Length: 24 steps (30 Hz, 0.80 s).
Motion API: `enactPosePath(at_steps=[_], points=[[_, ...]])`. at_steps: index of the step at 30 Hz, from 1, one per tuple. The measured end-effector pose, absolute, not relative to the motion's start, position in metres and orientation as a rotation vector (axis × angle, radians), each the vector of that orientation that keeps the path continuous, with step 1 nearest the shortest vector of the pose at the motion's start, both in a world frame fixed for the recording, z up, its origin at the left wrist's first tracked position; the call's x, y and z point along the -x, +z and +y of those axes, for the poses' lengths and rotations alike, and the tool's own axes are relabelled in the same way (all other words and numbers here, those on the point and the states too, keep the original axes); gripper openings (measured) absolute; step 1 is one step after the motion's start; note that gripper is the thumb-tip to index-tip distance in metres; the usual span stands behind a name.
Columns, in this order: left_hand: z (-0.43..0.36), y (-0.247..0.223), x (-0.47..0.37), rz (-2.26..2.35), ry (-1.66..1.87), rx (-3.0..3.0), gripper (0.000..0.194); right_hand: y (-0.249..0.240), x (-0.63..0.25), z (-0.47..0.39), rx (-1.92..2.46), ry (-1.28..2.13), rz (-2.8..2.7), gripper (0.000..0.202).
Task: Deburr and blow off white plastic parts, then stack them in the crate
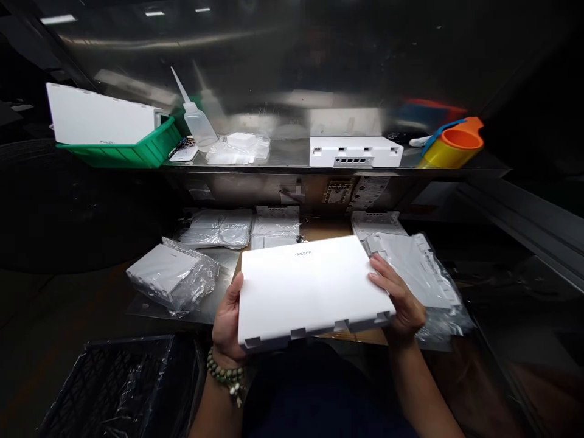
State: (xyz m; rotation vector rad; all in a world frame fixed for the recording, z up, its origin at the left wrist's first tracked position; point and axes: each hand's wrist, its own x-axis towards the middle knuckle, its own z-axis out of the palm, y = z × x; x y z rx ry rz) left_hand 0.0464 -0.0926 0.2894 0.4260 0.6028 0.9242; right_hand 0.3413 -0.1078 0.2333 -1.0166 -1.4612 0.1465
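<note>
Above the tabletop (227, 263), left grip (228, 319) and right grip (400, 299) clamped the case (310, 289) endwise, its long axis crosswise between them.

Case (310, 292) (white) — between left grip (227, 322) and right grip (401, 301)

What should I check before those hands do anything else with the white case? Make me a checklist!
1. Left hand holding the white case: ok, at one end.
2. Right hand holding too: ok, at the other end.
3. Top not covered by plastic: ok, it looks bare.
4. Lettering right way up in this view: not ok, upside down.
5. Underside undamaged: cannot tell, it faces away.
6. Table free on the left: not ok, a bagged white box sits there.
</note>
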Motion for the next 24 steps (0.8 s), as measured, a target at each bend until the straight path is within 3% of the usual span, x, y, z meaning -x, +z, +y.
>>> enactPosePath(at_steps=[6, 11, 24], points=[[-0.094, 0.284, -0.050, 0.589, 0.988, -0.513, 0.066, 0.227, -0.344, -0.109, 1.322, 0.429, -1.139, 0.024], [-0.098, 0.282, -0.045, 0.716, 1.122, -0.553, 0.071, 0.229, -0.348, -0.122, 1.269, 0.730, -1.093, 0.031], [-0.108, 0.285, -0.029, 0.820, 1.299, -0.486, 0.052, 0.238, -0.346, -0.133, 1.148, 0.861, -1.157, 0.026]])
